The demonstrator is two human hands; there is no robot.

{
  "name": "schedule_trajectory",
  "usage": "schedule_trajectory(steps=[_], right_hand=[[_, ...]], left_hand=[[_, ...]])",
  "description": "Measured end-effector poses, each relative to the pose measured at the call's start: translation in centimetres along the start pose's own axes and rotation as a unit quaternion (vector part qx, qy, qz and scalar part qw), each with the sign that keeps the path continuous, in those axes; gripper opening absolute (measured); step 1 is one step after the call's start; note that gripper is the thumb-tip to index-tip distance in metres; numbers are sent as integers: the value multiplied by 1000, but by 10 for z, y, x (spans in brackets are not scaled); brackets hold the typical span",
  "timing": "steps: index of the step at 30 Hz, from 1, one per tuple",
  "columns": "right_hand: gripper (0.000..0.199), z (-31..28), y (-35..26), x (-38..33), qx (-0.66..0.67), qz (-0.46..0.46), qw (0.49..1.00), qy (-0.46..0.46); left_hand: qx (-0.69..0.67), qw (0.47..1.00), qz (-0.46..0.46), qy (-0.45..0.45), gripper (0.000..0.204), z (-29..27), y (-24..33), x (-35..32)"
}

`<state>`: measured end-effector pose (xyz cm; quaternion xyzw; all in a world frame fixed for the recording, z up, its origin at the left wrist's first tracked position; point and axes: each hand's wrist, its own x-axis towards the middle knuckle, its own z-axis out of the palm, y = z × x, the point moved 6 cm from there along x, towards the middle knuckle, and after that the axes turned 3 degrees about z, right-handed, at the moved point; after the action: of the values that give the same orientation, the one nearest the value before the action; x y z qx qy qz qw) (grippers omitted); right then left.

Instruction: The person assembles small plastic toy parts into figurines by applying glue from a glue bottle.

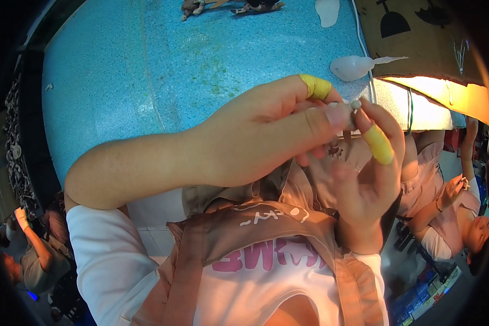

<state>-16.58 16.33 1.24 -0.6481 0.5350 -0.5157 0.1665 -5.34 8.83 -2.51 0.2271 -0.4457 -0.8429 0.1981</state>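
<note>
My left hand [277, 127] reaches across from the left, thumb and fingers pinched together, with yellow tape round one finger. At its fingertips is a small pale piece [356, 104], mostly covered by the fingers, so its full shape cannot be made out. My right hand [372, 168] comes up on the right, also with a yellow-taped finger. Its fingertips press against the same piece from the right side. Both hands are over my lap, just off the table's near edge. A white squeeze bottle [349, 68] with a thin nozzle lies beyond them on the table.
Small dark figures [258, 6] lie at the far edge of the blue table [114, 81]. A white flat piece [327, 13], a white cable [358, 27] and cardboard [418, 43] are at the far right. Other people sit left and right; a rack of small pieces [17, 146] stands left.
</note>
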Motion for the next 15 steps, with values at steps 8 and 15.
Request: schedule_trajectory(steps=[8, 15], right_hand=[[64, -7, 16, -3, -89, 43, 993, -66], [67, -15, 21, 0, 46, 74, 995, -43]], left_hand=[[97, 989, 12, -111, 62, 12, 5, 1], [55, 995, -6, -87, 59, 20, 12, 7]])
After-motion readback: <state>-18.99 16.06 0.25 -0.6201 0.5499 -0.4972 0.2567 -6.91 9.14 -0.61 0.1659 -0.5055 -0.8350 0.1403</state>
